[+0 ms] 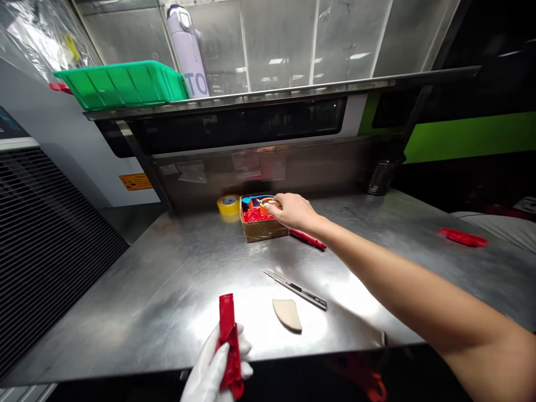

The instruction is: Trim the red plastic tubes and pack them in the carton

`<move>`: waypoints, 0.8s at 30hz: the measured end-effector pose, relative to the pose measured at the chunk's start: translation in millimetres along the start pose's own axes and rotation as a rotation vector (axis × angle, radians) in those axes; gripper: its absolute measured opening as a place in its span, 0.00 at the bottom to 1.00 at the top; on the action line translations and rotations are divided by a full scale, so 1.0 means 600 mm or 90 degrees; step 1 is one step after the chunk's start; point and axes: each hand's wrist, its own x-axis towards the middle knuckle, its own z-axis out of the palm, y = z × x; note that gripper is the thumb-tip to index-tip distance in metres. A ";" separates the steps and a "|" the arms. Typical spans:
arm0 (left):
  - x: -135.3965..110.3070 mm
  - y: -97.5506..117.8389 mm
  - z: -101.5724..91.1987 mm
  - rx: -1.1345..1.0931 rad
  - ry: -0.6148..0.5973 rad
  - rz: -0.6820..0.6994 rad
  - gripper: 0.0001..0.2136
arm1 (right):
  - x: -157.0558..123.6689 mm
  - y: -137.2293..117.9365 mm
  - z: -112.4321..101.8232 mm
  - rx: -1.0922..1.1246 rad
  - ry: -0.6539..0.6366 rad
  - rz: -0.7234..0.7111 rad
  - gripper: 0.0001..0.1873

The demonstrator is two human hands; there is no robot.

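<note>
Fig. Two-hand work at a steel bench (167, 279), head-cam view. L hand (213, 368), white-gloved, sits low at the near bench edge, fingers closed round a red rubber sleeve (226, 318), its open end up, its lower part limp over the glove. R hand (295, 212), bare, arm stretched far across the bench, has fingertips at an orange piece (268, 207) inside an open cardboard box (263, 230) near the back wall; pinch vs. mere touch: can't tell at this res. Hands well apart, not on the same item. Box holds red scraps (253, 215) + a blue piece (251, 201). Yellow tape roll (228, 204) just beside box on L; slim red item (307, 239) just beside it on R. Mid-bench: utility knife (298, 289) near a beige curved pad (288, 314). Far R: loose red strip (463, 237). Shelf above: green plastic tray (121, 84), lavender bottle (188, 53). Step in hand (judged): R hand at box contents, L hand keeping sleeve held. Next move (judged): anything lifted from box must clear its wall, w/ fine fingertip control amid packed scraps.
</note>
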 end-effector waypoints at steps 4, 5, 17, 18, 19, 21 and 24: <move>0.028 0.026 -0.008 0.184 0.017 0.071 0.15 | 0.041 0.030 0.004 -0.064 -0.037 0.065 0.18; 0.033 0.035 -0.009 0.255 0.040 0.085 0.16 | 0.042 0.042 0.003 -0.070 -0.049 0.072 0.19; 0.148 0.105 -0.042 1.021 0.051 0.311 0.23 | -0.076 0.185 0.064 0.012 -0.058 0.188 0.16; 0.150 0.109 -0.043 1.053 0.077 0.337 0.24 | -0.083 0.190 0.068 0.034 -0.046 0.189 0.16; 0.149 0.113 -0.042 1.073 0.109 0.369 0.25 | -0.090 0.195 0.069 0.059 -0.036 0.190 0.16; 0.134 0.116 -0.033 1.067 0.171 0.455 0.26 | -0.102 0.201 0.063 0.118 -0.020 0.190 0.14; 0.085 0.108 -0.001 0.920 0.200 0.528 0.25 | -0.128 0.188 0.042 0.228 -0.017 0.159 0.12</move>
